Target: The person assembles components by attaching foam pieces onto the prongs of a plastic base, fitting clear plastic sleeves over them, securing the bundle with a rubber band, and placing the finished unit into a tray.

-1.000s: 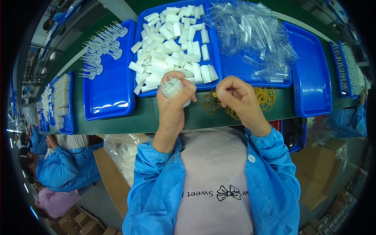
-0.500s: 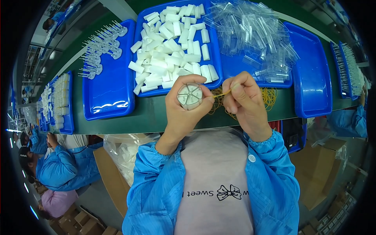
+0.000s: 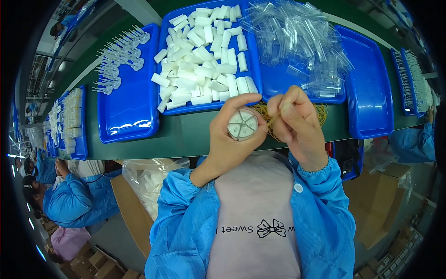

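My left hand (image 3: 224, 148) is closed round a bundle of white wedge-shaped pieces (image 3: 242, 124), their ends facing up and forming a circle divided by thin clear edges. Just to its right, my right hand (image 3: 304, 130) is closed, with thumb and forefinger pinching a thin yellow rubber band (image 3: 275, 116). The band runs toward the bundle, but the fingers partly hide its path. Behind and beside the right hand, a heap of loose yellow rubber bands (image 3: 321, 113) lies on the green table (image 3: 186, 144).
Beyond my hands, one blue tray (image 3: 259, 88) holds many white pieces, another (image 3: 274, 86) clear plastic pieces. White stemmed parts (image 3: 109, 74) sit on a blue tray at left; stacked blue trays (image 3: 371, 93) stand at right. A co-worker (image 3: 74, 195) sits at left, cardboard boxes (image 3: 378, 204) below.
My left hand has moved right with the bundle, nearer my right hand. The right hand has shifted slightly right, and less of the rubber band shows between the hands.
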Motion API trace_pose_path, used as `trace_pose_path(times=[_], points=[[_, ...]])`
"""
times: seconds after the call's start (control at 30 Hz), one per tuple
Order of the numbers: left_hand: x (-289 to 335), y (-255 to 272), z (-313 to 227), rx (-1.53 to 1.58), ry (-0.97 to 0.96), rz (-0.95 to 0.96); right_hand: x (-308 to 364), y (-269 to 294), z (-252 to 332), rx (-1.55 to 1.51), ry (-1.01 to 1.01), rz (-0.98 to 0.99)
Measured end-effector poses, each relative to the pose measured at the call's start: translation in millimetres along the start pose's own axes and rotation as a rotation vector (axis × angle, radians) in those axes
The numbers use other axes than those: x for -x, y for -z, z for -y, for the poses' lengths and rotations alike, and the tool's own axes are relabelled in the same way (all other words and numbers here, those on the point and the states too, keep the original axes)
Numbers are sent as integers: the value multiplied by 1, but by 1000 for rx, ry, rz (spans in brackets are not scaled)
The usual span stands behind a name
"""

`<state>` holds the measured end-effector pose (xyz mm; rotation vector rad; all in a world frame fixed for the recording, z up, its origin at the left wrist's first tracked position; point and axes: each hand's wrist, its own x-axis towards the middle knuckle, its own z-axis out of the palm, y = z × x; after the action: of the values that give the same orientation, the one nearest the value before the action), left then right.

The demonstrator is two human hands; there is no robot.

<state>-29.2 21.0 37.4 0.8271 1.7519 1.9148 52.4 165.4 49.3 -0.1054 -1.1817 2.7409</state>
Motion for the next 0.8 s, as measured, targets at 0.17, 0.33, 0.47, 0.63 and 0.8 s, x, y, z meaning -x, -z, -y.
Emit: trace_pose_path(times=[0.17, 0.33, 0.47, 0.63, 0.8], points=[[-6, 3, -2, 173, 170, 30, -1, 9, -15, 370, 122, -165], [-5, 5, -1, 243, 63, -57, 0, 5, -16, 368, 143, -141], [-5, 5, -4, 154, 11, -26, -1, 7, -17, 425, 203, -112], [-5, 3, -3, -65, -58, -40, 1, 8, -19, 537, 234, -88], [-10, 4, -1, -153, -153, -18, 3, 1, -21, 468, 229, -137]])
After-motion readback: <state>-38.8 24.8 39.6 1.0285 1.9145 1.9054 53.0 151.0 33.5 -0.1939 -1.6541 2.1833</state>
